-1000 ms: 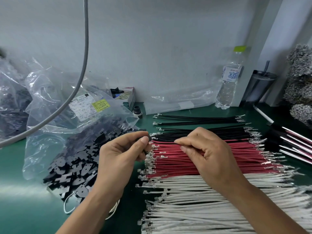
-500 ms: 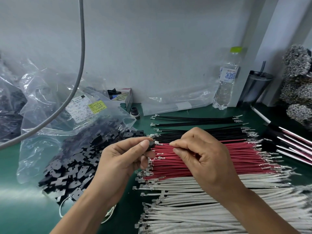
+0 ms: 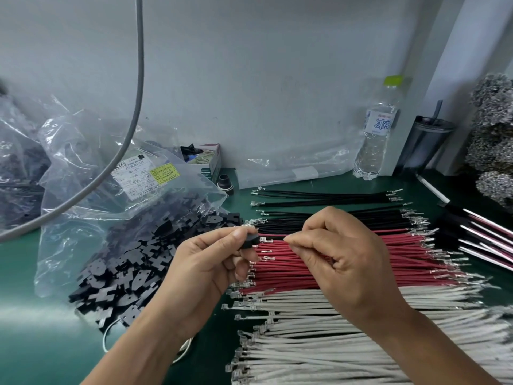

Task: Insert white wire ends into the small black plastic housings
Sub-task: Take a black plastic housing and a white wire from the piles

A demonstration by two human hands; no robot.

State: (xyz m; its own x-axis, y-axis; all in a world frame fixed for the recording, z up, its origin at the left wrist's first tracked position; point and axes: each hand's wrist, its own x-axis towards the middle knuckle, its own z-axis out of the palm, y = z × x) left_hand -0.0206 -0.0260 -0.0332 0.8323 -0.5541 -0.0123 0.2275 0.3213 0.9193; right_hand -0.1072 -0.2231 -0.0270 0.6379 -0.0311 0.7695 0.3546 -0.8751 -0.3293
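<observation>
Head view, inspected left to right. To the left of the left-hand grip a clear plastic bag [image 3: 91,173] lies slumped on the green counter [image 3: 22,301], with a loose heap of flat black plastic housings [image 3: 133,262] spilling from its mouth.

The left hand [image 3: 205,268] has its grip pinched on one small black plastic housing [image 3: 250,240], thumb on top and fingers curled beneath, held above the counter with its open side facing right.

Just right of that housing, a small metal terminal [image 3: 263,240] stands at the housing's mouth, touching or very nearly so. It tips a wire held in the pinched grip of the right hand [image 3: 347,262], between thumb and forefinger. The wire's colour cannot be told; the hand hides its length.

Beneath and beyond the right-hand grip lie three banks of cut wires with crimped ends: black insulated wires [image 3: 319,220] farthest, red insulated wires [image 3: 305,262] in the middle, white insulated wires [image 3: 333,343] nearest the person. Far right of the grip stand a clear plastic water bottle [image 3: 374,134] and a dark tumbler [image 3: 427,140].

Judgement: the step in hand is the insertion itself, terminal presented to the cavity but not seated. The next move calls for the terminal to be squared with the opening and pushed straight leftward while the left grip holds the housing firm; a skewed entry could bend the crimp.
</observation>
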